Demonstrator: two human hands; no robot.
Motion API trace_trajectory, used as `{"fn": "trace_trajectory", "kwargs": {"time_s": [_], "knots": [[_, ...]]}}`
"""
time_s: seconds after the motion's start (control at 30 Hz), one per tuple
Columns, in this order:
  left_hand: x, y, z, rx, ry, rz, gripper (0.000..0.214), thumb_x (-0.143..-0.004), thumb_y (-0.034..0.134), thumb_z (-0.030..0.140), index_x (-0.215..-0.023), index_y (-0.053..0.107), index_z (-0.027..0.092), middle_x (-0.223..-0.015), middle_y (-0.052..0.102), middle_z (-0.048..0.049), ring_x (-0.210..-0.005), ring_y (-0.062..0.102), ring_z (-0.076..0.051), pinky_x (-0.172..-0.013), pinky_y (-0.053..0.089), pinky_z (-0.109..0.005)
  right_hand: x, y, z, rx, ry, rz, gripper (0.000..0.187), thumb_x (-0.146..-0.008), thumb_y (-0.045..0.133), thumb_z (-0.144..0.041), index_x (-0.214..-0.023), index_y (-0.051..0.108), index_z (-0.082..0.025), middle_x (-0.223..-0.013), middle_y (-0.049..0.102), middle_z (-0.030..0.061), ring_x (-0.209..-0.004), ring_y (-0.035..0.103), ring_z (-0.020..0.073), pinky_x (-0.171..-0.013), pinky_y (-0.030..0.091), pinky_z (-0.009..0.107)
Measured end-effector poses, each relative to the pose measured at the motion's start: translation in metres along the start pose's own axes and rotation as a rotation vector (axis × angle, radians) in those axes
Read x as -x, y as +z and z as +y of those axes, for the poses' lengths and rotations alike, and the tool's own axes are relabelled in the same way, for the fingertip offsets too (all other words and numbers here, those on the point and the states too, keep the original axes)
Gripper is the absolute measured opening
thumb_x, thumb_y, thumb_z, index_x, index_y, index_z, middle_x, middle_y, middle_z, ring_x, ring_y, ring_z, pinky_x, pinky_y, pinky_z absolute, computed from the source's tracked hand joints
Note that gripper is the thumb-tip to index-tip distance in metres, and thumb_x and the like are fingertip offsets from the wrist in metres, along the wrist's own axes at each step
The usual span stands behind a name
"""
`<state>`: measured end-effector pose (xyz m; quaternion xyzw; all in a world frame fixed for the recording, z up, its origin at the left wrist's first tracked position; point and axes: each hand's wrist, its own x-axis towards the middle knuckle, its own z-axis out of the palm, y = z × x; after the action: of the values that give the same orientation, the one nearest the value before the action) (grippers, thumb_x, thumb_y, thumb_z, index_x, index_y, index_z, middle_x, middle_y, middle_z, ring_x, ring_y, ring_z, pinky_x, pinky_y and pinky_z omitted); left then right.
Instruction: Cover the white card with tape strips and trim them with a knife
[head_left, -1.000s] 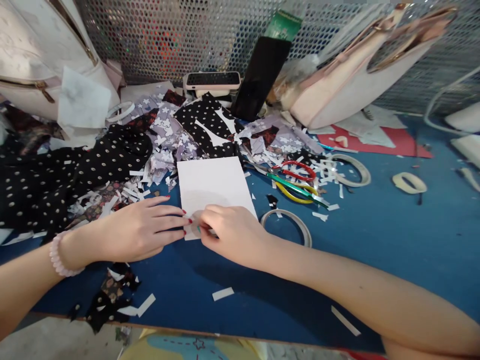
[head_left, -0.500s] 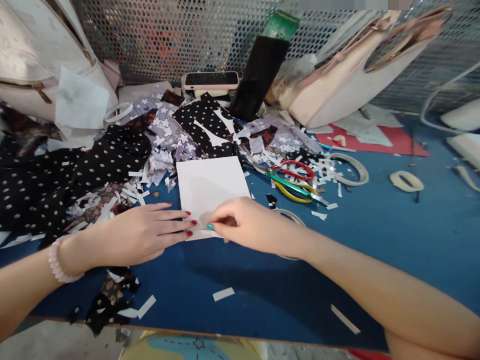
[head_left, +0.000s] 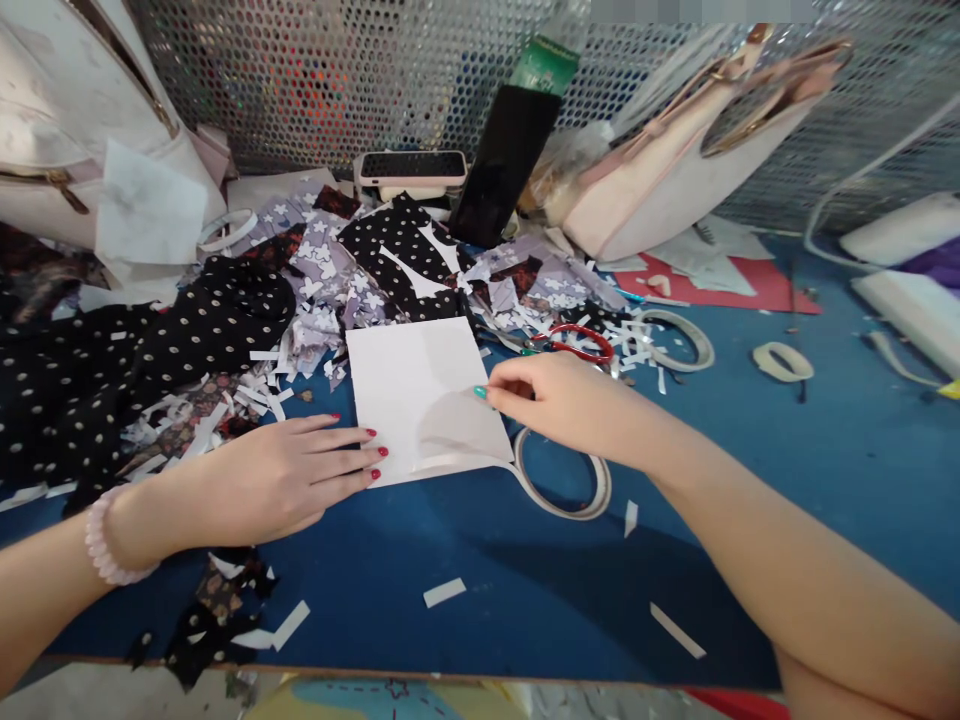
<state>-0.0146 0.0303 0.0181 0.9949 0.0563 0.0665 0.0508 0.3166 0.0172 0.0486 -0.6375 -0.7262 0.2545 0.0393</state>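
A square white sheet of paper [head_left: 405,380] lies on the blue tabletop. My left hand [head_left: 274,478] lies flat with its fingers stretched out, and its fingertips press on the sheet's lower left edge. Over the right side of the sheet is my right hand [head_left: 559,400], thumb and fingertips pinched together; anything between them is too small to make out. A narrow white strip runs along the sheet's bottom edge and leads to a roll of white tape [head_left: 603,485] that stands against the lower right corner.
Dotted black fabric [head_left: 225,310] and paper scraps pile up on the left and behind. Red-handled scissors [head_left: 581,342], another tape roll [head_left: 709,350] and a cream ring [head_left: 782,362] lie to the right. A dark bottle [head_left: 502,160], a phone [head_left: 412,165] and a bag [head_left: 652,200] stand at the back.
My right hand has moved right and up from the sheet's bottom edge, uncovering the tape roll. My left hand stays on the sheet. The whole view has shifted slightly.
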Motion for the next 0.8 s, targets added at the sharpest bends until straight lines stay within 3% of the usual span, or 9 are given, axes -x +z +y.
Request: {"fn": "trace_trajectory", "kwargs": {"time_s": [0.1, 0.27, 0.4, 0.53, 0.67, 0.8], "knots": [[-0.001, 0.002, -0.001, -0.018, 0.012, 0.034, 0.035, -0.113, 0.043, 0.02, -0.134, 0.071, 0.014, -0.145, 0.072, -0.0073, -0.137, 0.066, -0.022, -0.134, 0.027, -0.036, 0.001, 0.003, -0.005, 0.218, 0.054, -0.011, 0.038, -0.102, 0.057, -0.031, -0.065, 0.054, -0.023, -0.064, 0.064, 0.001, -0.059, 0.053, 0.0169, -0.054, 0.031, 0.031], [-0.001, 0.001, -0.006, 0.022, 0.055, 0.022, 0.035, -0.113, 0.045, 0.023, -0.136, 0.071, 0.017, -0.146, 0.072, -0.0048, -0.141, 0.063, -0.021, -0.136, 0.021, -0.033, -0.001, 0.011, -0.019, 0.21, 0.03, -0.054, 0.027, -0.102, 0.056, -0.027, -0.077, 0.052, -0.023, -0.081, 0.068, 0.002, -0.073, 0.06, 0.0186, -0.06, 0.034, 0.029], [0.0, -0.002, -0.009, 0.039, 0.076, 0.003, 0.035, -0.111, 0.046, 0.021, -0.134, 0.072, 0.018, -0.148, 0.069, -0.0069, -0.144, 0.06, -0.024, -0.134, 0.027, -0.037, 0.002, 0.009, -0.024, 0.206, 0.023, -0.074, 0.022, -0.103, 0.057, -0.025, -0.081, 0.051, -0.024, -0.089, 0.07, 0.0024, -0.08, 0.062, 0.0188, -0.064, 0.037, 0.029], [-0.001, -0.003, -0.01, 0.035, 0.11, 0.002, 0.036, -0.11, 0.044, 0.018, -0.131, 0.072, 0.017, -0.149, 0.069, -0.0101, -0.141, 0.063, -0.028, -0.127, 0.039, -0.04, 0.01, -0.001, -0.021, 0.248, 0.045, -0.138, 0.034, -0.103, 0.059, -0.027, -0.071, 0.047, -0.024, -0.077, 0.065, 0.0004, -0.07, 0.057, 0.0184, -0.062, 0.034, 0.03], [-0.002, -0.002, -0.012, 0.041, 0.121, 0.004, 0.034, -0.109, 0.044, 0.018, -0.128, 0.072, 0.015, -0.147, 0.07, -0.0117, -0.139, 0.065, -0.029, -0.125, 0.042, -0.04, 0.018, -0.007, -0.02, 0.295, -0.022, -0.279, 0.032, -0.1, 0.067, -0.031, -0.071, 0.057, -0.022, -0.085, 0.067, 0.0013, -0.075, 0.06, 0.0195, -0.064, 0.035, 0.031], [-0.001, -0.002, -0.012, 0.058, 0.117, 0.013, 0.032, -0.108, 0.047, 0.017, -0.128, 0.072, 0.015, -0.147, 0.07, -0.012, -0.139, 0.064, -0.029, -0.125, 0.042, -0.04, 0.02, -0.008, -0.022, 0.319, -0.116, -0.342, 0.017, -0.095, 0.074, -0.018, -0.079, 0.068, -0.02, -0.093, 0.071, 0.0026, -0.087, 0.067, 0.0215, -0.074, 0.04, 0.031]]}}
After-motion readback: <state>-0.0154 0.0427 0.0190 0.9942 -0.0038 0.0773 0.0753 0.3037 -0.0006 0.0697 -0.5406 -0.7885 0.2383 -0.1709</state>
